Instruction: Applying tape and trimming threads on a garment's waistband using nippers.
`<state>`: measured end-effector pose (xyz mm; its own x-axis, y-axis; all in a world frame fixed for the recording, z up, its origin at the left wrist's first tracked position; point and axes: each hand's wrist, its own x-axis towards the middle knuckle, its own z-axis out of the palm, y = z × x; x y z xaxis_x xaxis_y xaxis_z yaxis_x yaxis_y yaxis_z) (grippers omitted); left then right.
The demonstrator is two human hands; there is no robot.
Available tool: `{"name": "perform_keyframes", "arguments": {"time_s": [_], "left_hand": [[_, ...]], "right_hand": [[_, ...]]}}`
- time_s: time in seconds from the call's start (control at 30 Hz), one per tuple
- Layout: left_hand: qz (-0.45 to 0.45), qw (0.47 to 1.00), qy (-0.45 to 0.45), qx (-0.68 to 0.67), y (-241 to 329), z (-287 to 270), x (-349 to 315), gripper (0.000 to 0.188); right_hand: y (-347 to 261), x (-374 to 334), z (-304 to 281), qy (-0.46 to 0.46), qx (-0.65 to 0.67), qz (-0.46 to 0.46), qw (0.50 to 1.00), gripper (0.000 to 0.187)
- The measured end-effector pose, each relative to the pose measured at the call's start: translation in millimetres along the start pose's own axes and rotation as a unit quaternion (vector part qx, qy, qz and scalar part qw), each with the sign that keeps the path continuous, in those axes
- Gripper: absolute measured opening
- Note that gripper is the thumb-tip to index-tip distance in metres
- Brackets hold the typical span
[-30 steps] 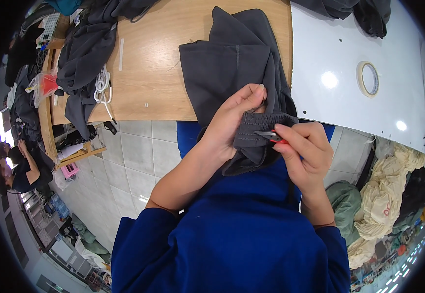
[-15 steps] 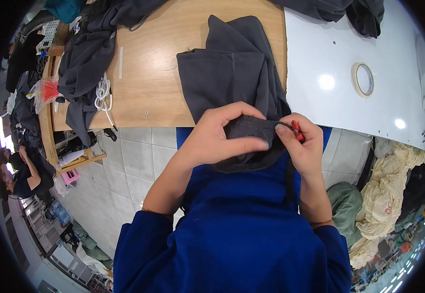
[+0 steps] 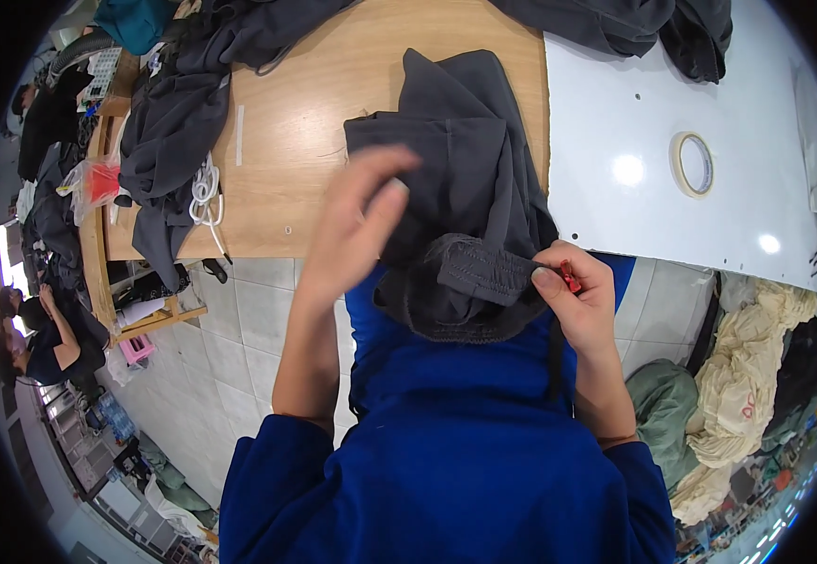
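A dark grey garment (image 3: 469, 155) lies on the wooden table, one end hanging over the near edge to my lap. That end has a gathered, stitched waistband (image 3: 483, 271). Thumb and fingers of my right hand (image 3: 585, 301) pinch the waistband at its right side. A small red tool (image 3: 570, 278) shows among the same hand's fingers, mostly hidden, so its kind is unclear. My left hand (image 3: 357, 216) is raised over the garment's left side, slightly blurred, with thumb and fingers apart and nothing in it. A dark strip (image 3: 556, 362) hangs below the waistband.
A tape roll (image 3: 691, 164) lies on the white board at right. More dark garments (image 3: 178, 122) and a white cord (image 3: 205, 193) lie at the table's left; others (image 3: 606, 23) are at the back. Cream cloth (image 3: 737, 376) is heaped at right. A person (image 3: 56, 329) sits far left.
My left hand has let go of the waistband and moved up and to the left. The waistband now lies spread in view, while my right hand keeps its pinch.
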<state>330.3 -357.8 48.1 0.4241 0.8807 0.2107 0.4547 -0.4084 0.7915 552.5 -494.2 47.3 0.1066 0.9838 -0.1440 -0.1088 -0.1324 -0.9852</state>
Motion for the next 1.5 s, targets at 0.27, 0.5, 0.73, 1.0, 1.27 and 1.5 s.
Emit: {"name": "perform_keyframes", "arguments": {"time_s": [0.27,0.5,0.73,1.0,1.27,1.5], "left_hand": [[-0.185,0.856,-0.272,-0.398,35.2,17.8,-20.0,0.017],[-0.084,0.828,-0.351,-0.430,32.9,21.5,-17.8,0.029],[-0.199,0.823,-0.264,-0.462,55.3,20.7,-18.0,0.032],[0.051,0.979,-0.167,-0.108,62.3,30.5,-11.5,0.019],[0.003,0.977,-0.107,-0.183,46.7,43.1,-1.4,0.006],[0.020,0.971,-0.118,-0.206,42.0,44.5,-3.4,0.003]], "right_hand": [[-19.0,6.7,4.5,0.082,-0.139,-0.018,0.987,0.019],[-37.8,25.6,8.3,-0.075,-0.312,-0.205,0.925,0.022],[-19.3,17.4,18.7,-0.005,0.070,0.026,0.997,0.006],[-33.7,28.7,24.6,0.006,-0.113,-0.135,0.984,0.010],[-13.2,31.6,21.7,0.106,0.124,-0.054,0.985,0.026],[-22.6,4.5,-2.0,0.073,-0.022,-0.063,0.995,0.028]]}}
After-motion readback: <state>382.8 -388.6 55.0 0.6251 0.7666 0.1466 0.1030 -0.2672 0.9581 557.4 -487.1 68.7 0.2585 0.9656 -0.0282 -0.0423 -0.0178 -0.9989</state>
